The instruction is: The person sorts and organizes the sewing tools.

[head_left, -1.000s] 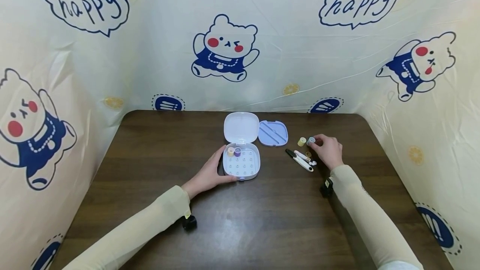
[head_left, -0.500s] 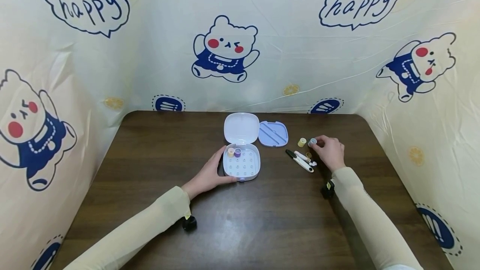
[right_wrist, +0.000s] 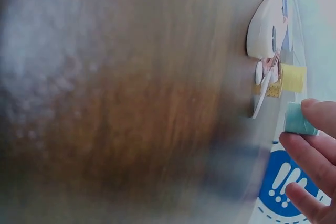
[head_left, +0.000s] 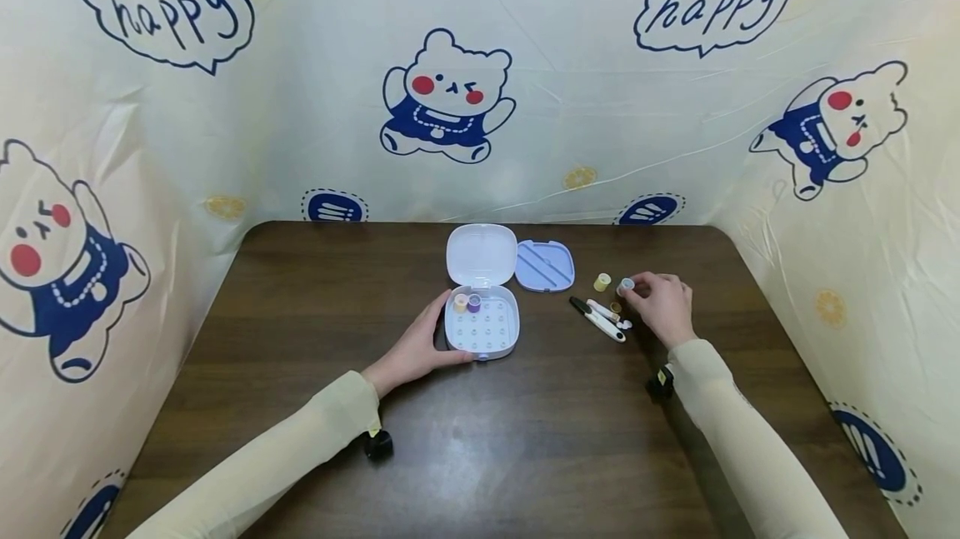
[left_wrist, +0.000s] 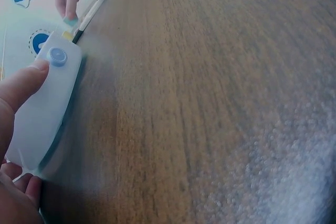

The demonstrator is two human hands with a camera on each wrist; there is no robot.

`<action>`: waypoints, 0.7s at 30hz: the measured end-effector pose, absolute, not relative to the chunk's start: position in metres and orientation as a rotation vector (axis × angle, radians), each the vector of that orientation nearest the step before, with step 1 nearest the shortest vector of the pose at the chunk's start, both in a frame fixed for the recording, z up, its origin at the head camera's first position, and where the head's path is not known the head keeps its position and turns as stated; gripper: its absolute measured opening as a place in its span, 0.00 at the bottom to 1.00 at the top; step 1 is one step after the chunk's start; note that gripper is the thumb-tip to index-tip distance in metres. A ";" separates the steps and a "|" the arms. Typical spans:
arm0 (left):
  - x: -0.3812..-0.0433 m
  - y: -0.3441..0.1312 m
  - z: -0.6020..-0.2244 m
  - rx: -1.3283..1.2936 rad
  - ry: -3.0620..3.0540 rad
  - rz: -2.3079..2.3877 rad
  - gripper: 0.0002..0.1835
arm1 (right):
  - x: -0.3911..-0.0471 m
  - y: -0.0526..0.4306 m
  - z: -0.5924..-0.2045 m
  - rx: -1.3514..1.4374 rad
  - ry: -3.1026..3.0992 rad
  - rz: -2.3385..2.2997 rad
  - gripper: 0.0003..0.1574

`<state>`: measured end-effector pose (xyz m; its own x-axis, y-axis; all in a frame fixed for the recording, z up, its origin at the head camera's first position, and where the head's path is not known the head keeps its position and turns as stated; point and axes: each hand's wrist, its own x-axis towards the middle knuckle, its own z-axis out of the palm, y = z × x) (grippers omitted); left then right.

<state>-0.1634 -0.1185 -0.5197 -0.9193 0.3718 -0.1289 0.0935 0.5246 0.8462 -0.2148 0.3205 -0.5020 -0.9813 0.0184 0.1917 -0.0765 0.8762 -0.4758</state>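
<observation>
My left hand (head_left: 412, 349) grips the near left corner of an open white-lilac sewing box (head_left: 514, 326), thumb on its front by the round button catch (left_wrist: 58, 56), fingers along its side. Inside are rows of short pegs, with a cream thread spool (head_left: 461, 302) and a purple thread spool (head_left: 474, 303) at the back left. Off to the right, my right hand (head_left: 662, 306) pinches a small teal thread spool (right_wrist: 297, 119) between thumb and fingers. Just left of that hand stands a yellow thread spool (head_left: 602, 281).
A lilac tray (head_left: 545, 267) with diagonal slots lies beside the raised box lid (head_left: 482, 254). Between box and right hand lie white thread snips (head_left: 604, 325) with a black end, a gold thimble (right_wrist: 273, 89) and small white pieces. Printed cloth surrounds the brown table (head_left: 337, 272).
My right hand has shifted slightly right with the teal spool, away from the yellow one. My left hand keeps its hold on the box.
</observation>
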 end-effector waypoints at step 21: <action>-0.163 -0.118 -0.517 0.389 2.462 1.354 0.66 | -0.198 0.295 -0.485 0.155 -2.897 0.723 0.20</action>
